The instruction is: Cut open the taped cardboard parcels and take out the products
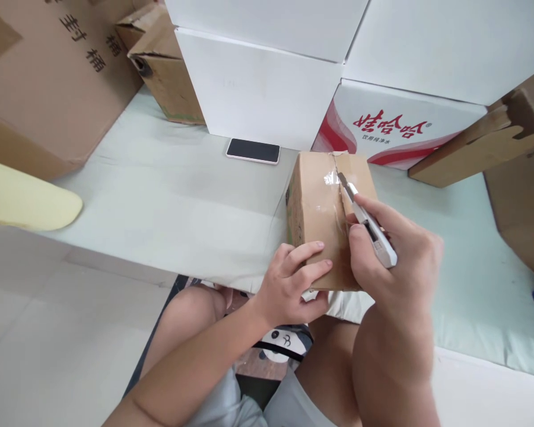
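A right forearm [394, 362] fills the foreground below the right hand [396, 255], which grasps a white utility knife [365, 219] over a brown carton [318, 219] on a cloth-covered table [173, 196].

The right hand's grip is wrapped around the handle, thumb and index finger on opposite sides; the knife slants across the carton's top, its blade tip pointing away from the person and leftward, at the taped seam toward the carton's far end. The left hand [293, 284] clasps the carton's near left corner, its grip partly spread, two fingers on top, thumb lower at the near side. The carton's long axis and seam run away from the person. Beyond the carton, a phone [253, 151] lies to its left and a red-lettered white box [396, 130] stands to its right.
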The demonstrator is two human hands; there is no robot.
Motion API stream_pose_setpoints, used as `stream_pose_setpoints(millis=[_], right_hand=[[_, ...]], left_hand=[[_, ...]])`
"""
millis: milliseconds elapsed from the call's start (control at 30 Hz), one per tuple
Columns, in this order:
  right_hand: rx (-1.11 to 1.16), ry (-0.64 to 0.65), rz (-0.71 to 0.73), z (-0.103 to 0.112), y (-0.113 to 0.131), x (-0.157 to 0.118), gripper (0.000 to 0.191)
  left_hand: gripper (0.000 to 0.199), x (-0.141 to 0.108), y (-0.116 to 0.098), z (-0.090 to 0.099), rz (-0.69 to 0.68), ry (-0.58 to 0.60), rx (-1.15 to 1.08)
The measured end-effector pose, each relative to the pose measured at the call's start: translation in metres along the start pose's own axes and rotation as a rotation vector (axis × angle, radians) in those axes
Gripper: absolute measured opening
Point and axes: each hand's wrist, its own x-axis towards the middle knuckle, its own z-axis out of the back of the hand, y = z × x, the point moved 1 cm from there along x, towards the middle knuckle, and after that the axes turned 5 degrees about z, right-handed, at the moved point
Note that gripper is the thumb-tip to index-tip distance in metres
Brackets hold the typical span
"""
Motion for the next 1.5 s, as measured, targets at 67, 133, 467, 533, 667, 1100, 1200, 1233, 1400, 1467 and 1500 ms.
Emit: stream_pose_setpoints(millis=[67, 133, 467, 533, 667, 1100, 1200, 1233, 1400, 1467, 1500], right_hand=[[0.018, -0.042, 0.0, 0.003, 0.002, -0.001, 0.029], [0.049, -0.062, -0.002, 0.005, 0.003, -0.003, 0.027], [0.094, -0.062, 0.058, -0.001, -0.007, -0.006, 0.035], [0.063, -0.032, 0.063, -0.002, -0.006, -0.004, 0.034], [0.007, 0.026, 0.054, -0.004, -0.004, -0.005, 0.036], [0.026, 0.139, 0.098, -0.005, 0.004, -0.001, 0.039], [0.031, 0.189, 0.1, -0.008, 0.006, 0.002, 0.039], [0.033, 0.183, 0.085, -0.009, 0.006, 0.004, 0.038], [0.092, 0.1, 0.018, -0.011, 0.004, 0.005, 0.037], [0.119, 0.061, 0.019, -0.01, 0.004, 0.004, 0.037], [0.127, 0.042, 0.023, -0.01, 0.004, 0.004, 0.037]], left_hand=[[0.037, -0.001, 0.001, 0.0, -0.009, -0.004, 0.001], [0.039, -0.001, 0.001, 0.0, -0.01, -0.007, -0.002], [0.04, 0.001, -0.001, -0.004, -0.018, -0.024, -0.01], [0.041, 0.0, -0.001, -0.004, -0.015, -0.023, -0.014], [0.044, -0.001, 0.0, -0.005, -0.003, -0.011, -0.021], [0.053, -0.005, 0.001, -0.004, 0.023, -0.006, -0.035], [0.057, -0.007, 0.002, -0.004, 0.033, 0.01, -0.047], [0.057, -0.007, 0.002, -0.004, 0.031, 0.017, -0.047], [0.048, -0.005, 0.001, -0.001, 0.022, 0.021, -0.008], [0.046, -0.003, 0.001, -0.002, 0.014, 0.007, -0.003], [0.046, -0.003, 0.0, -0.002, 0.009, -0.001, -0.005]])
